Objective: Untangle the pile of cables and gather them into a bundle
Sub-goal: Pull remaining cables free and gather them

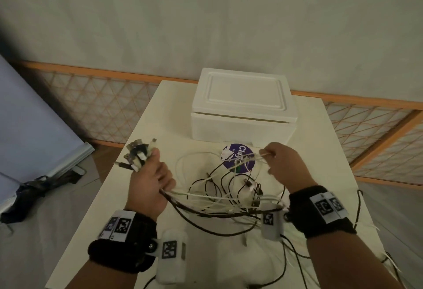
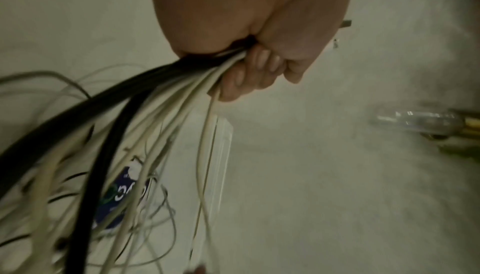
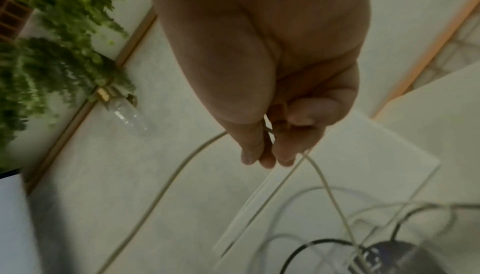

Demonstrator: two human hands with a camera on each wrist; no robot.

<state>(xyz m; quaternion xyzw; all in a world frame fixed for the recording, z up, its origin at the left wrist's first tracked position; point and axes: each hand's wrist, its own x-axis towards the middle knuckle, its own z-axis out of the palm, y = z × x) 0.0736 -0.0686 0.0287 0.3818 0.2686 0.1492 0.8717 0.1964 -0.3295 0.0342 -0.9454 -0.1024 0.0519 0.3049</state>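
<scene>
A tangle of black and white cables (image 1: 231, 192) lies on the white table (image 1: 174, 110) between my hands. My left hand (image 1: 148, 183) grips a thick bunch of these cables (image 2: 166, 85), and their plug ends (image 1: 139, 153) stick out above its thumb. My right hand (image 1: 283, 165) is raised over the tangle and pinches a thin white cable (image 3: 319, 173) between thumb and fingers (image 3: 283, 155). That cable runs down into the tangle. More cables trail off the table's near right edge (image 1: 357, 210).
A white foam box (image 1: 242, 110) with its lid on stands at the table's far middle. A round purple-labelled lid (image 1: 238, 158) lies under the cables in front of it. A lattice screen (image 1: 98, 105) runs behind the table. A dark item lies on the floor at left (image 1: 41, 185).
</scene>
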